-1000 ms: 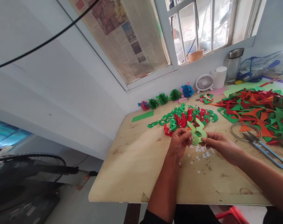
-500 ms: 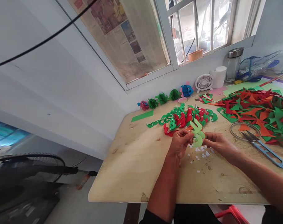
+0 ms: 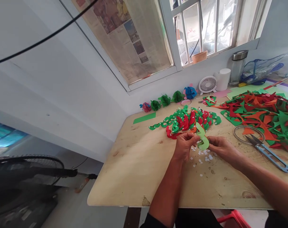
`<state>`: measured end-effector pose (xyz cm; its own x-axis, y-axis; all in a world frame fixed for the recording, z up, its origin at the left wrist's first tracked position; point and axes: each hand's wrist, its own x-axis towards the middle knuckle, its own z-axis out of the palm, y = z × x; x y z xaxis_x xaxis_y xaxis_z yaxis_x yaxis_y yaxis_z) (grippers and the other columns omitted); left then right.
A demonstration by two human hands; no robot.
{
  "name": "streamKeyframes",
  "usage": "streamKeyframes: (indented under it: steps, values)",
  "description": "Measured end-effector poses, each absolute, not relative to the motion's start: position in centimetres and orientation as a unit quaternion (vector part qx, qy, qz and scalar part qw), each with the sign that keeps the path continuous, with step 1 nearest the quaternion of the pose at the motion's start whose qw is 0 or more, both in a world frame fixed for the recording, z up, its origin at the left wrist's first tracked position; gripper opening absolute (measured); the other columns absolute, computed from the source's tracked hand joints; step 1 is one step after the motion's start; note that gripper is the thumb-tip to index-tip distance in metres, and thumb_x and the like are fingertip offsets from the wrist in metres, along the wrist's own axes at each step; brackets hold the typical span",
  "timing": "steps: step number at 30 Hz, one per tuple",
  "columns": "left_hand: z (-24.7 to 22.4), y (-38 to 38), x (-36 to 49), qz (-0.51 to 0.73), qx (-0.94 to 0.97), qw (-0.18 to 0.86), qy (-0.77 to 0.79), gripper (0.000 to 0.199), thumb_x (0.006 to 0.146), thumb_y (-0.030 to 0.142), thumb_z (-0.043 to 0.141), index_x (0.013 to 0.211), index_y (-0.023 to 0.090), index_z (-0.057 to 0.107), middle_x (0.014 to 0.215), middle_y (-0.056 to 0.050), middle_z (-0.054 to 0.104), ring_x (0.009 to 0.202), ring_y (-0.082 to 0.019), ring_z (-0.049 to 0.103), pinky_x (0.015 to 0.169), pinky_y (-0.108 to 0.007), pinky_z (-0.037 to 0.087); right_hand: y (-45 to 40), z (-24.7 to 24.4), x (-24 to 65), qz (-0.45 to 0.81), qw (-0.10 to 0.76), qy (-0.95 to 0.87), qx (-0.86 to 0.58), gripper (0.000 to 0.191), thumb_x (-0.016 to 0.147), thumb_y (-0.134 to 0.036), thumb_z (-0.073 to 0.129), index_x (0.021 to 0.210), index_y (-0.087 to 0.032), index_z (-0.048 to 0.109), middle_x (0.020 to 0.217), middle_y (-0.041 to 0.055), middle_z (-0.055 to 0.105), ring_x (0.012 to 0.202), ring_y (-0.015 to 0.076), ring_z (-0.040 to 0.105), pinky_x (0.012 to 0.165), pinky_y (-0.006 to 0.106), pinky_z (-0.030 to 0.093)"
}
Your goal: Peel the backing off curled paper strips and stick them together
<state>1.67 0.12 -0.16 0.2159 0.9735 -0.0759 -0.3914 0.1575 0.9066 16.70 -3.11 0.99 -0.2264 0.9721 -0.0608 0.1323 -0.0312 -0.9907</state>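
A light green paper cutout [image 3: 202, 139] with curved edges is held above the table between my hands. My left hand [image 3: 186, 144] pinches its left side between thumb and fingers. At its right edge, my right hand [image 3: 221, 146] is closed with the fingertips against the paper, partly behind it. Small white paper bits [image 3: 207, 155] lie scattered on the table just below. Beyond my hands rests a pile of red and green paper cutouts [image 3: 185, 118] with little white squares stuck on them.
Blue thread snips [image 3: 273, 155] and a metal ring [image 3: 249, 127] lie at the right, beside a heap of red, orange and green paper scraps [image 3: 260, 107]. Along the wall stand green paper ornaments [image 3: 165, 100], a small white fan [image 3: 207, 84] and a glass bottle [image 3: 238, 68]. A green paper strip [image 3: 144, 118] lies at the back left.
The light green cutout looks narrower now, apparently folded or turned; its left lobes no longer show. My left hand has shifted slightly right, and my fingers have changed their hold.
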Motion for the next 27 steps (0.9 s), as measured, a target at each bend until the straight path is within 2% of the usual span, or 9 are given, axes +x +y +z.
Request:
streamKeyframes:
  steps: [12,19,27]
  values:
    - [-0.24,0.14,1.52,0.511,0.417,0.652,0.375,0.032,0.052,0.035,0.082,0.055,0.013,0.059,0.049,0.004,0.052,0.043,-0.004,0.04,0.047,-0.021,0.03,-3.14,0.85,16.61,0.559,0.38,-0.569,-0.469,0.035,0.068,-0.052,0.067,0.06,-0.019,0.058,0.058,-0.0021,0.051,0.052,0.0108,0.037,0.048,0.024,0.026]
    - [-0.17,0.22,1.4,0.519,0.42,0.65,0.363,0.031,0.054,0.033,0.081,0.054,0.012,0.059,0.051,0.004,0.052,0.043,-0.003,0.04,0.046,-0.021,0.029,-3.24,0.95,16.55,0.561,0.361,-0.574,-0.475,0.038,0.069,-0.054,0.064,0.064,-0.018,0.056,0.055,-0.0045,0.041,0.052,0.0092,0.029,0.047,0.024,0.021]
    - [-0.36,0.32,1.26,0.517,0.428,0.634,0.385,0.032,0.052,0.034,0.082,0.055,0.012,0.059,0.05,0.004,0.053,0.044,-0.003,0.04,0.046,-0.02,0.029,-3.06,0.23,16.67,0.559,0.352,-0.591,-0.464,0.037,0.073,-0.052,0.061,0.066,-0.016,0.054,0.058,-0.0055,0.035,0.054,0.0088,0.026,0.049,0.023,0.019]
